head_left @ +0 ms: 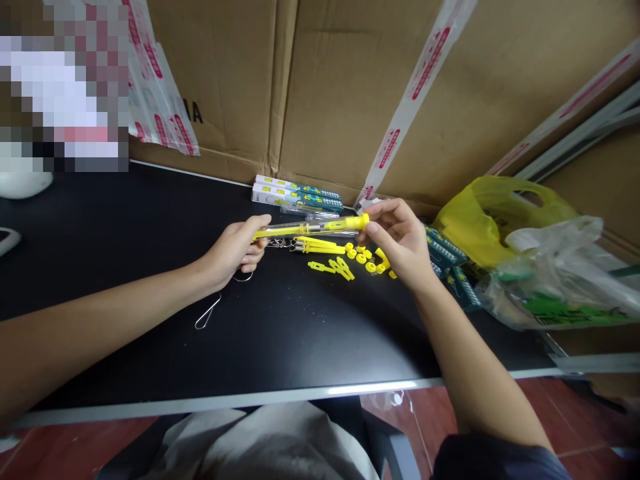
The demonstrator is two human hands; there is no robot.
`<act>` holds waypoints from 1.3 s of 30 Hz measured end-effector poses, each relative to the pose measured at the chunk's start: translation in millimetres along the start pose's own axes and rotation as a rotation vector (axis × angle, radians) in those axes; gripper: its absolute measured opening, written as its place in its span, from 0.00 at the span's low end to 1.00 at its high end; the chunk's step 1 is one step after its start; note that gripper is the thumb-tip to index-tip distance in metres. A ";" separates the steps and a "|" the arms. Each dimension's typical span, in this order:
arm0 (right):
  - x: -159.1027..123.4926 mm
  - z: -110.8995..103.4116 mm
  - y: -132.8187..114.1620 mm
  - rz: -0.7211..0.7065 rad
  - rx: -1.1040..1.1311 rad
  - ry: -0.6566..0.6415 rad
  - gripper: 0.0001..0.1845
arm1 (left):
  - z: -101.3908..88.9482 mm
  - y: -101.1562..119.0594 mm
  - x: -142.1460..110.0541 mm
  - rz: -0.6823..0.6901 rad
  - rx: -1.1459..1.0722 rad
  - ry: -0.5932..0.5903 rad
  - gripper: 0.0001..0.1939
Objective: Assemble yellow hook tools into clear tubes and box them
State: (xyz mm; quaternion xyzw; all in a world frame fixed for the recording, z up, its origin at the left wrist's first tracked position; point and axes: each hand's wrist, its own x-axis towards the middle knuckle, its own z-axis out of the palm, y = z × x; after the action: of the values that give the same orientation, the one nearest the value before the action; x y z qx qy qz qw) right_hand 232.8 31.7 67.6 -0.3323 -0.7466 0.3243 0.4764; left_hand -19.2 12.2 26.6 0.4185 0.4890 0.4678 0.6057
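Observation:
A clear tubular spring scale (310, 228) with yellow parts inside lies level above the black table. My left hand (239, 250) is closed round its left end. At the right end, the thumb and fingers of my right hand (400, 237) grip the yellow end cap (361, 222). Beneath the tube are yellow rods (323, 247) with metal ends, flat yellow pieces (340, 269) and several small yellow caps (371, 267). A bent wire hook (207, 312) rests nearer me, and more wire pieces are partly hidden by my left hand.
Printed boxes (297, 197) and clear tubes (320, 215) lie at the back, against large cardboard (330, 100). More green boxes (463, 287) and plastic bags (550, 280) are on the right. The table's pale front edge (300, 395) runs before my lap.

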 end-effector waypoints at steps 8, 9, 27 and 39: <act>1.2 -2.2 2.5 -0.018 0.017 0.010 0.15 | 0.5 -1.2 -1.7 0.110 0.001 0.016 0.20; 1.5 -2.4 2.4 -0.014 0.023 0.017 0.15 | 0.4 -1.1 -2.3 0.126 0.010 0.023 0.20; 5.0 -11.0 2.0 0.024 0.019 0.022 0.16 | 0.6 0.3 -5.6 0.185 0.068 0.039 0.20; 3.1 -7.2 1.3 0.177 -0.007 0.075 0.21 | 1.1 -3.0 -5.7 0.217 0.087 0.013 0.19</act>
State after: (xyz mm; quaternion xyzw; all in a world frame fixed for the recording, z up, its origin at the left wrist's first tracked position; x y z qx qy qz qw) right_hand 238.7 36.2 70.6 -0.4105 -0.6971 0.3501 0.4722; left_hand -18.1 6.0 25.0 0.4916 0.4649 0.5117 0.5296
